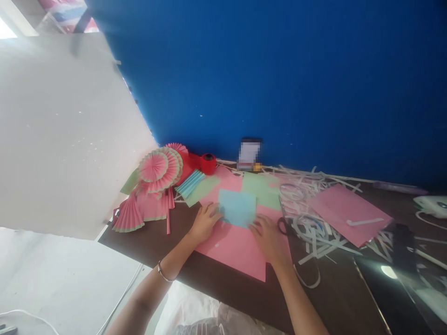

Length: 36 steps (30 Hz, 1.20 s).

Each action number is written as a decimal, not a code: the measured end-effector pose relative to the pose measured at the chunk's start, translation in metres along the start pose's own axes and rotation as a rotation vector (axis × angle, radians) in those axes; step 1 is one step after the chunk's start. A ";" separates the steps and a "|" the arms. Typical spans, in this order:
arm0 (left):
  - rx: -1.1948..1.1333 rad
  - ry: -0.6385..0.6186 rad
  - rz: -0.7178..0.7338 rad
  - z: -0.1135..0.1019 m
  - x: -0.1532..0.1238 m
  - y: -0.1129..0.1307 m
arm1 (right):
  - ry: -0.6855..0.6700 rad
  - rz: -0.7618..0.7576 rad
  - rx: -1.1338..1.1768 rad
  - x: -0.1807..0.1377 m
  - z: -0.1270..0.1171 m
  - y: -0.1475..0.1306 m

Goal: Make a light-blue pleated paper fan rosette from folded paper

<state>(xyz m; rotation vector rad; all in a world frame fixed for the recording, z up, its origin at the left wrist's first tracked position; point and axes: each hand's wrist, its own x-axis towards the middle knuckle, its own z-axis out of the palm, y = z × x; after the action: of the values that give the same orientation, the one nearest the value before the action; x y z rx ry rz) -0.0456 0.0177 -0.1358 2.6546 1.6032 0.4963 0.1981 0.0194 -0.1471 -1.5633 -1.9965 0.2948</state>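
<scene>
A light blue sheet of paper (pixel 237 207) lies over larger pink paper (pixel 237 251) on the dark table. My left hand (pixel 205 224) has its bent fingers at the sheet's lower left edge, gripping it. At the lower right corner, the fingertips of my right hand (pixel 267 236) are closed on the same sheet. Light green paper (pixel 261 188) shows behind it. A pleated blue strip (pixel 190 185) rests to the left, beyond my left hand. Dark-handled scissors (pixel 282 226), partly covered, are just right of my right hand.
Pleated pink-and-green paper rosettes (pixel 153 167) and a paper fan (pixel 130 216) stand at the left. Red tape (pixel 208 164) sits near the blue wall (pixel 279 83). Tangled white paper strips (pixel 314 232) and a pink stack (pixel 351 214) lie right. A dark glossy device (pixel 387 298) is at the near right.
</scene>
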 end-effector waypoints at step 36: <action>0.174 0.002 -0.266 0.010 -0.032 0.043 | 0.036 -0.049 -0.020 0.006 0.013 0.011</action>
<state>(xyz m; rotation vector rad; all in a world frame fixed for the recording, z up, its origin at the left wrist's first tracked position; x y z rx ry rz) -0.0194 -0.0296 -0.1466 2.4930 2.0470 0.3667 0.1991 0.0308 -0.1613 -1.5187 -2.0130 0.2269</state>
